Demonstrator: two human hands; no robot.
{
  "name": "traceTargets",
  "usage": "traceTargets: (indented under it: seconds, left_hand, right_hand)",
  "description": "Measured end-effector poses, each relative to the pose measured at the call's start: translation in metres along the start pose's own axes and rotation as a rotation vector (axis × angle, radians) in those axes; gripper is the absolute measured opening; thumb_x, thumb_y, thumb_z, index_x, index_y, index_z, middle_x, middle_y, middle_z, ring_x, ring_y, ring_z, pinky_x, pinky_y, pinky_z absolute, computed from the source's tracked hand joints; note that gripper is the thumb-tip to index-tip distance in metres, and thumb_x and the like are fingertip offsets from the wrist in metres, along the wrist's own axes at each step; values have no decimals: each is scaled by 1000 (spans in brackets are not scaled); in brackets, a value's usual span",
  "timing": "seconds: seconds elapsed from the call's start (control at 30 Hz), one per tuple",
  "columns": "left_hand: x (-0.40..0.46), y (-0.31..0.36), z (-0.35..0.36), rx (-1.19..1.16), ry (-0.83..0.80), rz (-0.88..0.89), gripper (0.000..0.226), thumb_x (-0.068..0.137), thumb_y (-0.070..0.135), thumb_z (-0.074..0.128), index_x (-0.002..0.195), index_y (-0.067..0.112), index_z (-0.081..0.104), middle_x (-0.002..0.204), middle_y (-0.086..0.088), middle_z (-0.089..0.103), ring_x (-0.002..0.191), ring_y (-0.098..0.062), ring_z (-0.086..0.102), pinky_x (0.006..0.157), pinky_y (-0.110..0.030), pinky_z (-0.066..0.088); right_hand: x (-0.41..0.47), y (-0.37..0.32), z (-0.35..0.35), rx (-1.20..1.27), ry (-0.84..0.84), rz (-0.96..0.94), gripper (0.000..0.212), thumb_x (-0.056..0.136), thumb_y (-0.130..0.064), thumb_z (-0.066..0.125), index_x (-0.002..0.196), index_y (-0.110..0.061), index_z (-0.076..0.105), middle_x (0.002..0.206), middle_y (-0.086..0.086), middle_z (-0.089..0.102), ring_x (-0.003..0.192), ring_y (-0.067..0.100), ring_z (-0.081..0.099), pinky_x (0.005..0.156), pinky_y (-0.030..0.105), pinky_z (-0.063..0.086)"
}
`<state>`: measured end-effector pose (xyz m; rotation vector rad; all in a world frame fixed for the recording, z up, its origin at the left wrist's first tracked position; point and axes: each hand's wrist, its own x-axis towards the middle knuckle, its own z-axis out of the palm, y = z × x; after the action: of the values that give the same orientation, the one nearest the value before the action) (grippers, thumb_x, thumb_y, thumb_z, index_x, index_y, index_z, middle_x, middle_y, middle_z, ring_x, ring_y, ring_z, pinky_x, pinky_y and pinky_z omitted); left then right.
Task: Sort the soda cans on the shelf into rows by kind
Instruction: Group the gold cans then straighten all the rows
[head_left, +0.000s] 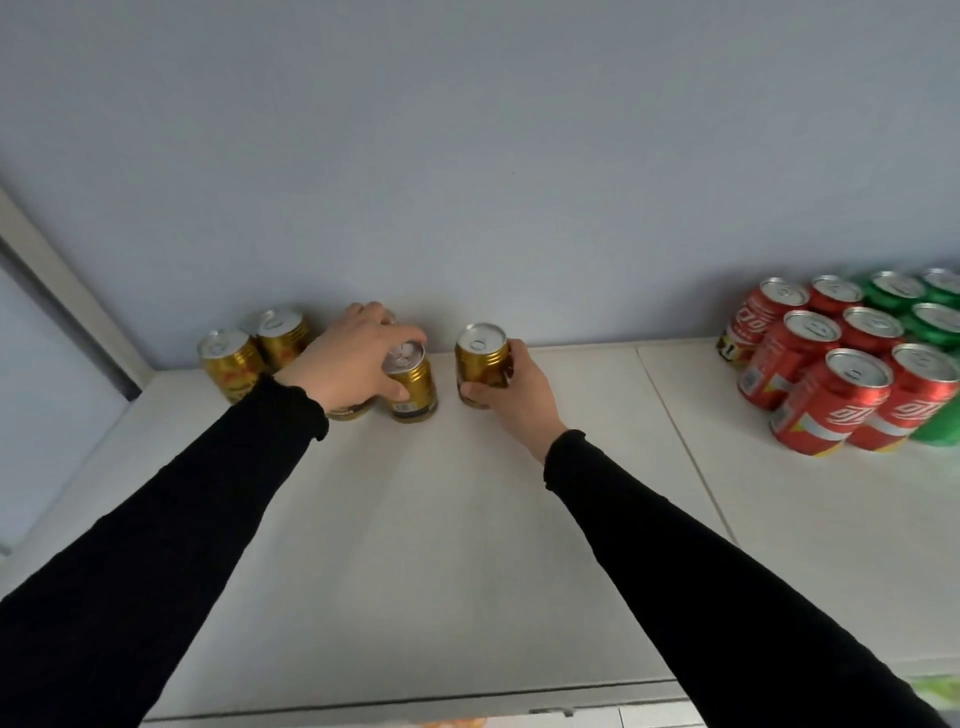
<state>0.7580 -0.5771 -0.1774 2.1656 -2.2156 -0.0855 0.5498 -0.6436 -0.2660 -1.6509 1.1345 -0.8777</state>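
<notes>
Several gold cans stand near the wall at the back left of the white shelf (415, 545). My left hand (358, 358) lies over the top of one gold can (413, 387), fingers curled round its rim, and hides another can beneath it. Two more gold cans (234, 361) stand to its left. My right hand (511, 392) grips a separate gold can (480, 361) from its right side; it stands upright a little apart from the group. Red cans (831, 405) stand in rows at the far right, with green cans (930, 317) behind and beside them.
A pale blue wall rises right behind the cans. A window frame (67, 296) borders the shelf on the left. A seam (675, 426) splits the shelf top into two panels. Bare shelf surface lies between the gold group and the red cans.
</notes>
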Motion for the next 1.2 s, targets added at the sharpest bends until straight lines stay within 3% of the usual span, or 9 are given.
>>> traceTargets:
  seconds: [0.1,0.3,0.4,0.5,0.67,0.8,0.9,1.07,1.2]
  left_hand:
    - [-2,4,-6,5,20,61,61,78,36,80,131,44,51,124,3,49,118,-20,41,92,-36,41]
    - [17,54,-22,-161,16,192,60,80,24,80,131,40,53,119,12,54,108,-16,53,84,-34,44]
    - [40,97,-21,-220,-24,313,63,78,20,82,131,39,53,122,12,53,112,-16,53,91,-39,47]
    - [66,141,-14,-229,-79,398,63,80,17,81,131,39,51,123,13,52,113,-16,52,92,-41,49]
    - [112,206,-7,-162,-173,456,63,82,12,78,132,37,50,130,10,51,117,-17,51,93,-38,49]
    - [145,243,-8,-89,-235,410,64,81,4,74,134,32,52,128,5,50,114,-21,52,94,-41,48]
    - [161,257,-5,-76,-253,356,62,80,0,70,132,29,52,125,-1,51,112,-27,55,94,-47,48]
    - [163,267,11,-279,-229,168,81,79,20,79,147,26,36,139,5,49,121,-18,53,100,-38,49]
    - [160,266,22,-277,-132,101,59,84,19,73,134,28,44,129,2,53,116,-22,55,94,-39,50]
  right_hand:
    - [-15,2,-24,-7,57,7,56,76,-22,85,121,-21,51,97,-19,59,86,-7,54,66,9,38]
    - [-38,12,-96,-46,228,8,50,75,-16,85,116,-18,56,93,-19,60,80,-17,55,64,5,40]
    - [-43,21,-138,-91,322,34,49,76,-19,84,115,-20,55,97,-15,62,87,-4,59,67,10,41]
    - [-42,37,-171,-86,420,59,53,76,-21,84,119,-23,54,110,-7,67,101,14,65,83,28,50]
    - [-27,57,-196,-35,442,70,56,80,-14,80,126,-25,49,117,-5,63,113,17,61,97,32,47]
    - [-7,70,-202,21,404,73,59,82,-9,77,129,-23,45,127,0,57,125,20,53,113,43,40]
    - [4,74,-211,84,366,98,71,85,-12,76,142,-23,35,145,0,47,139,19,41,120,40,27]
    - [14,83,-215,12,362,104,85,81,-30,72,150,-29,21,159,-1,31,149,22,27,122,50,23]
    - [16,80,-219,5,323,124,85,83,-28,73,150,-28,21,159,-2,30,148,22,27,122,45,21]
